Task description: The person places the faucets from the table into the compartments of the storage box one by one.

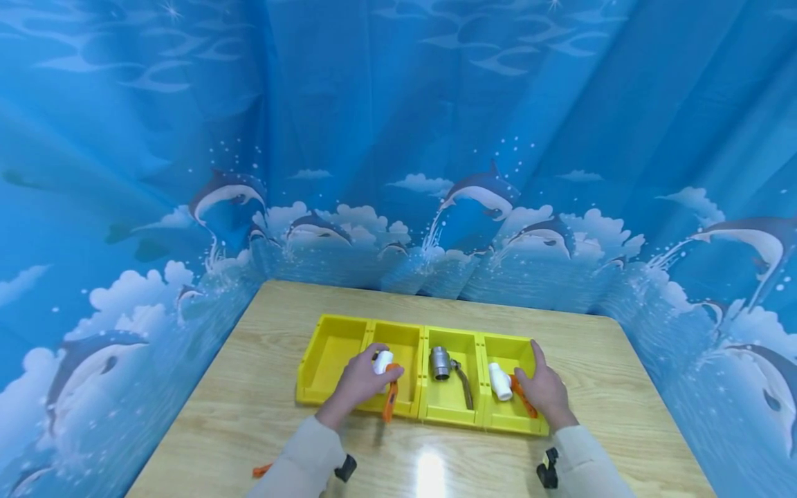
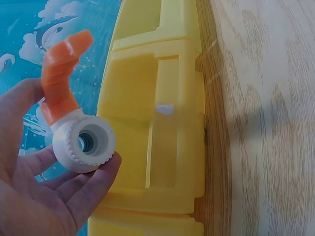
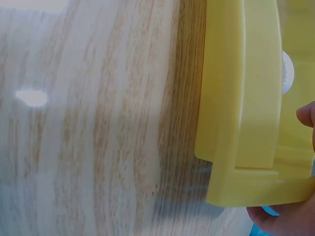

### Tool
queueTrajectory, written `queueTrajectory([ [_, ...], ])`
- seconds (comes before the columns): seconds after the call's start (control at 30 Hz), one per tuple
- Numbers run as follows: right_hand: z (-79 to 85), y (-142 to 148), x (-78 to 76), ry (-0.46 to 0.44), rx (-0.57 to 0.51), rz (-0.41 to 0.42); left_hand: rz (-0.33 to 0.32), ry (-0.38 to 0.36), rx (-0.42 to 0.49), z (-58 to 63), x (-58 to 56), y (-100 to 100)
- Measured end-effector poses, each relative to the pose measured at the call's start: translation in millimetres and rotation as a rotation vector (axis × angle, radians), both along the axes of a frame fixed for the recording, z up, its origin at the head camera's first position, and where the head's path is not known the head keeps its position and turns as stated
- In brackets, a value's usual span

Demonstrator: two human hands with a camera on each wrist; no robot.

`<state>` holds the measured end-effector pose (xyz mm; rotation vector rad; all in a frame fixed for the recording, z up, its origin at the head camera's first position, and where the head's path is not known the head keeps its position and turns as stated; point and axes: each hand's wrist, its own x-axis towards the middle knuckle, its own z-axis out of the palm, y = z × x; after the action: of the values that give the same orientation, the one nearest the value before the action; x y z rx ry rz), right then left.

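My left hand (image 1: 361,380) holds a white plastic ball valve (image 2: 93,147) with an orange lever handle (image 2: 61,73). It is raised over the second compartment from the left in a row of yellow bins (image 1: 451,420). The valve's round ribbed opening faces the left wrist camera. At the row's right end, my right hand (image 1: 546,394) grips the end wall, thumb inside and fingers outside. Beside that thumb, another white valve (image 1: 500,382) with an orange handle (image 1: 526,400) lies in the rightmost compartment.
A metal valve (image 1: 440,363) with a lever (image 1: 463,387) lies in the third compartment. Near the left forearm, an orange piece (image 1: 261,471) rests on the wooden table (image 1: 218,415). A blue dolphin-print curtain (image 1: 373,138) surrounds the table's back and sides.
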<state>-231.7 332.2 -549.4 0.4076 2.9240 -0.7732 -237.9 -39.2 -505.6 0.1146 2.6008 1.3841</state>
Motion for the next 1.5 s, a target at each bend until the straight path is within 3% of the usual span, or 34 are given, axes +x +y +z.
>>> queueTrajectory([
  [0.83, 0.4, -1, -0.6, -0.015, -0.039, -0.018, -0.001, -0.041, 0.047, -5.6, -4.5, 4],
  [1.23, -0.4, 1, -1.4, 0.002, -0.028, -0.003, 0.023, -0.040, 0.005, -7.5, -7.0, 8],
  [1.5, -3.2, 2, -1.4, 0.001, -0.026, 0.001, -0.010, -0.039, -0.042, -9.5, -8.2, 11],
])
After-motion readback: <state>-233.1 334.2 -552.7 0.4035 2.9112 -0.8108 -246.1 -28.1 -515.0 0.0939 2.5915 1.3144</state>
